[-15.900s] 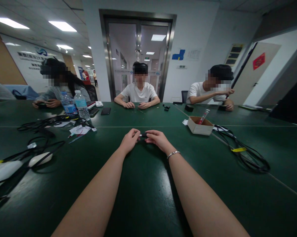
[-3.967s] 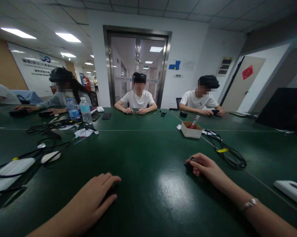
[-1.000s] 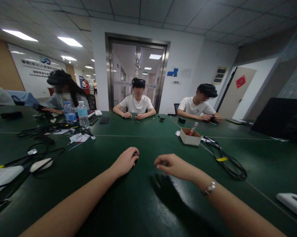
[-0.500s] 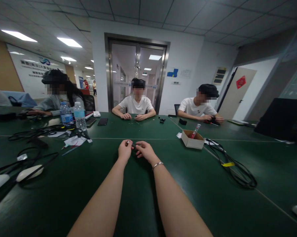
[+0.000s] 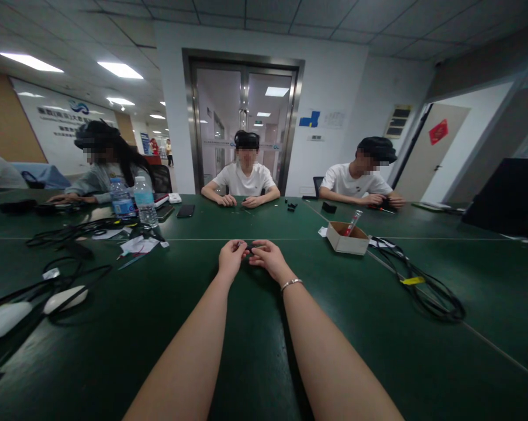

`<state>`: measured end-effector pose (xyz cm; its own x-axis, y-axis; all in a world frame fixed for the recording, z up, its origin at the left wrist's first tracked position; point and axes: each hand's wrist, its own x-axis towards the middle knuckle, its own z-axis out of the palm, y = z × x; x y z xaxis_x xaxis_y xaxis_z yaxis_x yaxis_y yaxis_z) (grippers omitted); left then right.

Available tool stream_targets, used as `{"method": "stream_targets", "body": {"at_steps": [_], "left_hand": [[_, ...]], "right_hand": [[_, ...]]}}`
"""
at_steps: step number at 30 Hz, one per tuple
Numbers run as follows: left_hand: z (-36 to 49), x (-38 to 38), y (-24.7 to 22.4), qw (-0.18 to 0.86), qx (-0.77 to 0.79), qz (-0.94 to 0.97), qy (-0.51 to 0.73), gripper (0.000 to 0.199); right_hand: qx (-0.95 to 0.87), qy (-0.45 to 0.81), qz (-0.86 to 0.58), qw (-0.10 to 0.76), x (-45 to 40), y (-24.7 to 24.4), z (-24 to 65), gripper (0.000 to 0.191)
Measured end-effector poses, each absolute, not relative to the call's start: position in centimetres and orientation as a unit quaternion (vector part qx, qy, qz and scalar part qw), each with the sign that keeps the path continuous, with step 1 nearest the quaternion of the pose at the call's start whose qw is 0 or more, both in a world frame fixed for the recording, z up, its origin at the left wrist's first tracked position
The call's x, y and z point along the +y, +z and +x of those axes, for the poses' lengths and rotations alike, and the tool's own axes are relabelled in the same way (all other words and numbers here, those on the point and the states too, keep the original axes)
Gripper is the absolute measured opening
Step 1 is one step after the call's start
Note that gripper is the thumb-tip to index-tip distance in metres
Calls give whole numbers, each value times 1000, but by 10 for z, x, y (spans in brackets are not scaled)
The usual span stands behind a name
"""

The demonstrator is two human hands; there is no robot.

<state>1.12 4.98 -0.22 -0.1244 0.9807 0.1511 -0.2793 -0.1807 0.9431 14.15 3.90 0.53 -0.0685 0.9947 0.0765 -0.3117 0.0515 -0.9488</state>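
Observation:
My left hand (image 5: 232,259) and my right hand (image 5: 268,259) are close together over the green table (image 5: 255,327), near its middle seam. Between their fingertips is a small dark piece (image 5: 249,249), too small to make out well. The fingers of both hands are bent and pinched round it. A silver bracelet (image 5: 291,284) circles my right wrist.
Right of my hands stands an open box (image 5: 348,245) with a red-labelled tube; a coiled black cable (image 5: 434,298) lies beyond. Bottles (image 5: 145,202), papers (image 5: 140,244), cables and a white mouse (image 5: 66,299) are at the left. Three people sit across the table, with small black parts (image 5: 292,206) there.
The whole view has shifted slightly, and both hands appear a little further right and higher in it. They still pinch the small dark piece between them.

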Motion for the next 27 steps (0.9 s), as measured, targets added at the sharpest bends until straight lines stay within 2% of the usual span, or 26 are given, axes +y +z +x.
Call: {"method": "stream_targets", "body": {"at_steps": [8, 17, 27], "left_hand": [[-7, 52, -3, 486, 412, 434, 636, 28], [-11, 52, -1, 521, 423, 472, 572, 20], [-15, 50, 1, 433, 432, 562, 557, 15]], "right_hand": [[-432, 588, -347, 589, 31, 9, 147, 20], [-430, 590, -344, 590, 34, 8, 148, 22], [-449, 590, -345, 576, 33, 8, 148, 20]]}}
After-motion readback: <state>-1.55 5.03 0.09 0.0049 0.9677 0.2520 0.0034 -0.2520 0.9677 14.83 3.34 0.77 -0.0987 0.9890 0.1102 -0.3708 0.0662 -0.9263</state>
